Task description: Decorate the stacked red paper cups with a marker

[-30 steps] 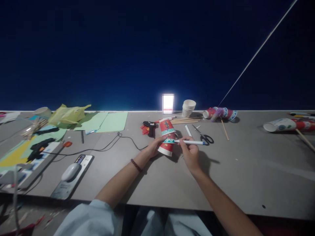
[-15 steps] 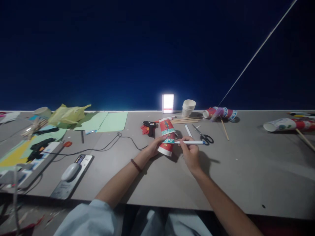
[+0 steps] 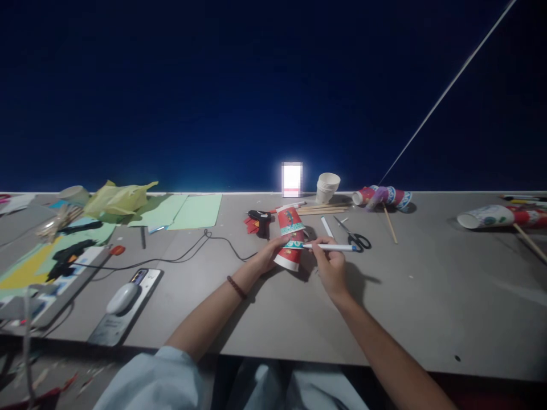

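Observation:
My left hand (image 3: 268, 256) is closed around the side of a pair of red paper cups (image 3: 291, 230), joined end to end and decorated with turquoise and white bands. The cups stand tilted above the grey table. In my right hand (image 3: 331, 265) is a white marker pen (image 3: 337, 247) with a blue end, pinched between thumb and fingers. Its tip meets the right edge of the lower turquoise band. Black-handled scissors (image 3: 359, 241) lie just beyond the pen, beside another white marker (image 3: 327, 226). A black glue gun (image 3: 258, 217) rests left of the cups.
Wooden sticks (image 3: 322, 210) and stacked white cups (image 3: 328, 187) are at the back. Decorated cups on a stick (image 3: 387, 196) lie to the right. At left are a phone (image 3: 106, 330), a power strip (image 3: 72, 285), green paper (image 3: 196, 212) and a black cord (image 3: 171, 261).

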Demonstrator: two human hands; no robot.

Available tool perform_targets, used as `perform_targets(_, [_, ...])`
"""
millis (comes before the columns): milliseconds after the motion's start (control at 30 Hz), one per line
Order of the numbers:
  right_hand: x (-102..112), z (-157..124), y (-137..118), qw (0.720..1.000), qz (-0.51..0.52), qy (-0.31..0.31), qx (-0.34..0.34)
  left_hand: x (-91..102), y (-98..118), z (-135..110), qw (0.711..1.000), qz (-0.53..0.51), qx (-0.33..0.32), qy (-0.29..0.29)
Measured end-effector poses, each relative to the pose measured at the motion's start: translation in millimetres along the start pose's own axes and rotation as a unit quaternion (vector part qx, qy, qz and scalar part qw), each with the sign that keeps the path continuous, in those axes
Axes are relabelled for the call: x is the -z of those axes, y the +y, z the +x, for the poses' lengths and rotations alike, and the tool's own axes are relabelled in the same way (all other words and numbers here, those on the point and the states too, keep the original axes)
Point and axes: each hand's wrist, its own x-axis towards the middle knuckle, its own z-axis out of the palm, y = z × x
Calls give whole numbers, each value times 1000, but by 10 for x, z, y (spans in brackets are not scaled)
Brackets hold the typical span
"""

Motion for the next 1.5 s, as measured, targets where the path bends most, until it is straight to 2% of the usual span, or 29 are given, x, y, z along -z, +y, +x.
perform_targets(233, [-4,-16,-46,999,30,-16,-8,6,-5,-9,1000,-10,2,-3])
perform_targets(400, [-10,-16,-66,999,31,1,-13,12,-8,0,1000,-2,4,0])
perform_targets(767, [-8,0,17,999,31,-15,-9,23,-6,-3,1000,-3,9,-10])
perform_targets(967, [-12,-7,-6,998,57,9,-15,-13,11,-5,1000,0,1,-15])
perform_targets(1200, [-22,1,-62,997,72,35,-15,36,-11,15,1000,-10,-2,-1])
perform_targets(1500, [-32,-8,-40,996,89,12,-27,17,-11,15,999,-26,12,-22])
